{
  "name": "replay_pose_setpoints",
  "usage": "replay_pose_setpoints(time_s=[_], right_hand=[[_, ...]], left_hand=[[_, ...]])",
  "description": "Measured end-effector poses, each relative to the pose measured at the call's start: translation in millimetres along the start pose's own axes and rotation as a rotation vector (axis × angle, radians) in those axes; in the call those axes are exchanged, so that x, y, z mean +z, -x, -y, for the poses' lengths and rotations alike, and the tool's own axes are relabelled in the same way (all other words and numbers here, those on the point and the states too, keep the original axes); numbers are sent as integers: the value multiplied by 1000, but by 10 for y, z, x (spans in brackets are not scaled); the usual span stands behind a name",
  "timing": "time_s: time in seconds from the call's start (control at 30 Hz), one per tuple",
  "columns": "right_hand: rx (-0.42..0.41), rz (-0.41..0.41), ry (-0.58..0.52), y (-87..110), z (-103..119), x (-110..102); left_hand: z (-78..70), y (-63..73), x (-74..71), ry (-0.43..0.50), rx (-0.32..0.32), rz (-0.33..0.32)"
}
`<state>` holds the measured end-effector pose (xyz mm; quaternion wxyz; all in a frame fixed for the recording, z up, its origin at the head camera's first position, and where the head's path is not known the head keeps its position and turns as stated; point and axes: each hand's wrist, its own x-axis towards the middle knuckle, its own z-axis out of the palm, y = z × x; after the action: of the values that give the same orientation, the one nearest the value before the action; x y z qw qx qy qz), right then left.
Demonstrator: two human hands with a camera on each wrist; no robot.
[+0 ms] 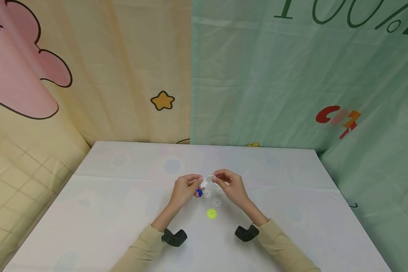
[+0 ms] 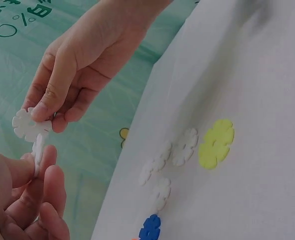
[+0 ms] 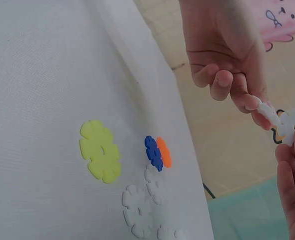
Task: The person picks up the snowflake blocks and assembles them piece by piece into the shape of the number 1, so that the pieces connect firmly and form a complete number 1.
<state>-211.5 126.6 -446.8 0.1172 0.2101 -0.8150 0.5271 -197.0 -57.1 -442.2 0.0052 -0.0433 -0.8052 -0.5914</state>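
Observation:
My left hand pinches a white notched flower-shaped disc between thumb and fingers. Opposite it, my right hand pinches a second white flower-shaped disc. The two discs meet edge to edge, turned at an angle to each other, raised above the table in both wrist views. Below the hands lie more of these discs: a yellow-green one nearest me, several white ones, and a blue one beside an orange one. In the head view my left fingers partly cover the orange disc.
A white cloth covers the table, whose far edge runs along printed curtains, yellow on the left and green on the right. A black wrist mount sits at my left wrist, another mount at the right.

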Motion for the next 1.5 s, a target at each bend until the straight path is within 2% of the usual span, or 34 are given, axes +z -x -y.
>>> replay_pose_setpoints(time_s=[0.27, 0.43, 0.67, 0.9, 0.97, 1.3, 1.5], right_hand=[[-41, -4, -5, -19, 14, 24], [-99, -5, -35, -29, 22, 11], [-120, -5, -62, -32, -9, 44], [-130, -10, -91, 27, 214, 44], [-124, -14, -112, 39, 215, 59], [-134, -67, -153, 63, 214, 35], [-105, -32, -151, 71, 190, 9]], left_hand=[[-49, -13, 30, 53, -13, -16], [-70, -22, 61, 89, -55, -41], [-54, -41, 90, 104, -100, -56], [-1, -51, 98, 125, -124, -53], [-2, -44, 103, 151, -132, -49], [-98, -51, 106, 177, -78, -20], [-23, -46, 101, 169, -80, 36]])
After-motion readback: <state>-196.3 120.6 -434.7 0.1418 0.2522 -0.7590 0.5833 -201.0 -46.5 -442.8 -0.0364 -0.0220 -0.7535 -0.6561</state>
